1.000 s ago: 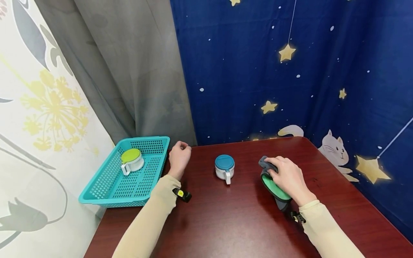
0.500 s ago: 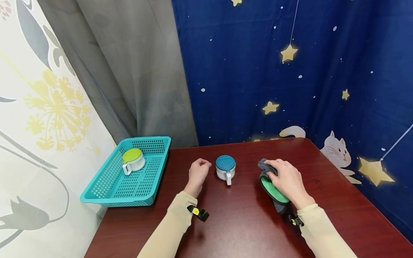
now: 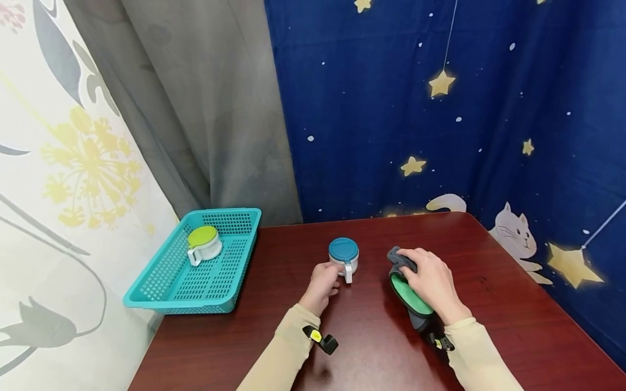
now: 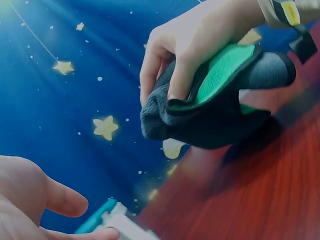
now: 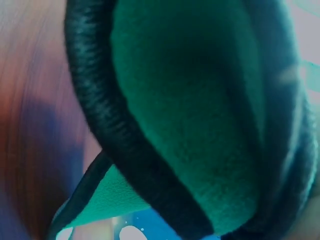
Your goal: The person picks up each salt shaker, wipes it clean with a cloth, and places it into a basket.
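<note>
A small seasoning jar with a blue lid (image 3: 343,248) and a white handle stands upright on the table. My left hand (image 3: 321,285) is beside the jar, its fingertips at the handle. In the left wrist view a gap shows between the left thumb (image 4: 67,199) and the finger below it, near the jar's white handle (image 4: 127,229). To the right, my right hand (image 3: 432,279) grips a folded grey-and-green cloth (image 3: 409,293) with black edging, thumb on one side and fingers over the other. That cloth's green face (image 5: 185,125) fills most of the right wrist view.
A turquoise basket (image 3: 195,307) stands at the table's left side, holding a similar jar with a lime-green lid (image 3: 202,235). The dark red table (image 3: 371,347) runs back to a grey curtain (image 3: 220,108) and a blue star-patterned curtain (image 3: 362,108).
My left hand has moved right from beside the basket to the blue-lidded jar, and its fingers have opened somewhat. The right hand keeps its grip on the cloth, nearly in place.
</note>
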The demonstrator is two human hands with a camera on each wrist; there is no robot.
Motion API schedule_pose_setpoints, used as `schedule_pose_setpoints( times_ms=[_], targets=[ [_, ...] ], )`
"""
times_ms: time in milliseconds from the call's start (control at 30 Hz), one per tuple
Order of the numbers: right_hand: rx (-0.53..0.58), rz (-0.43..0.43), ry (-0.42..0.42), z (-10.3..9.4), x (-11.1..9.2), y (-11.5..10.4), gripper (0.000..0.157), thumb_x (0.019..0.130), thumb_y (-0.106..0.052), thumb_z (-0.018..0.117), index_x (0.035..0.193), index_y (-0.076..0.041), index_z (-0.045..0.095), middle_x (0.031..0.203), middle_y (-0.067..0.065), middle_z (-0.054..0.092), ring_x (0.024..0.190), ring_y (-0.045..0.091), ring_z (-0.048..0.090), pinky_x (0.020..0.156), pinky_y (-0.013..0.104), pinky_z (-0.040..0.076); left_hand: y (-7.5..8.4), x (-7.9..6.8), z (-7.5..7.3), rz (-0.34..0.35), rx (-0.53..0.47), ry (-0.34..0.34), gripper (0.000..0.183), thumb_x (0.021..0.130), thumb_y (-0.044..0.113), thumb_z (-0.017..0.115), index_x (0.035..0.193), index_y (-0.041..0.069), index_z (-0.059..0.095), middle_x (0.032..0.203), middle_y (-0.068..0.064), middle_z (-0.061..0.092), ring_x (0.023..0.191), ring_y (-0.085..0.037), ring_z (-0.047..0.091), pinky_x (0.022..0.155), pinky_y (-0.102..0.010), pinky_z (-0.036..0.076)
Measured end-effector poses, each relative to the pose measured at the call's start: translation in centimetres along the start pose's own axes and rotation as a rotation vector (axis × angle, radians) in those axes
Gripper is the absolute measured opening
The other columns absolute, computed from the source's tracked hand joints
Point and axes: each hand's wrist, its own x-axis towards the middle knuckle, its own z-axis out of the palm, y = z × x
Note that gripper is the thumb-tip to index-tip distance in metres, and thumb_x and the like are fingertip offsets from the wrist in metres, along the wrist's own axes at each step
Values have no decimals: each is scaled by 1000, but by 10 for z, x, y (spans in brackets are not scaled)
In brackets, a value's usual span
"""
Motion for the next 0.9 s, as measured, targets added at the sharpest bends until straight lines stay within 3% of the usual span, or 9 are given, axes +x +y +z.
schedule_pose_setpoints(
  times_ms=[200, 300, 400, 600, 767, 900],
  targets=[
    [16, 20, -19, 6, -4, -2, 40, 84, -18, 80, 123, -24, 71, 111, 3, 69, 92, 27, 64, 72, 51, 54, -12, 1, 10, -101, -69, -80, 44, 93, 37, 65, 122, 5, 60, 109, -26, 60, 82, -36, 67, 63, -36, 55],
    [22, 26, -25, 8, -5, -4, 40, 84, -19, 81, 122, -24, 72, 111, 3, 69, 94, 28, 65, 73, 52, 54, -15, 3, 11, -142, -129, -127, 53, 92, 48, 65, 122, 4, 61, 111, -26, 59, 86, -37, 69, 66, -37, 56],
    [25, 29, -30, 10, -5, -5, 40, 84, -19, 81, 122, -24, 72, 111, 2, 69, 95, 27, 65, 73, 52, 54, -16, 6, 11, -142, -188, -121, 57, 92, 53, 65, 116, 2, 65, 104, -23, 62, 82, -33, 70, 67, -35, 56],
    [22, 25, -41, 14, -8, -8, 40, 83, -19, 82, 121, -24, 72, 110, 1, 69, 92, 26, 64, 72, 51, 54, -18, 10, 9, -140, -303, -87, 47, 93, 43, 70, 105, -2, 67, 74, -6, 59, 57, -19, 63, 68, -32, 60],
    [35, 11, -46, 17, -8, -11, 39, 83, -19, 82, 120, -24, 72, 109, 1, 69, 92, 25, 64, 72, 49, 54, -16, 5, 11, -160, -377, -113, 42, 92, 38, 72, 108, 0, 67, 73, -5, 57, 61, -24, 66, 78, -45, 59],
    [58, 0, -66, 19, -8, -16, 38, 84, -20, 81, 121, -25, 72, 110, 0, 69, 93, 24, 64, 73, 48, 55, -10, -3, 11, -145, -378, -124, 41, 92, 37, 72, 109, 0, 67, 74, -5, 57, 63, -25, 66, 78, -46, 59]
  ],
)
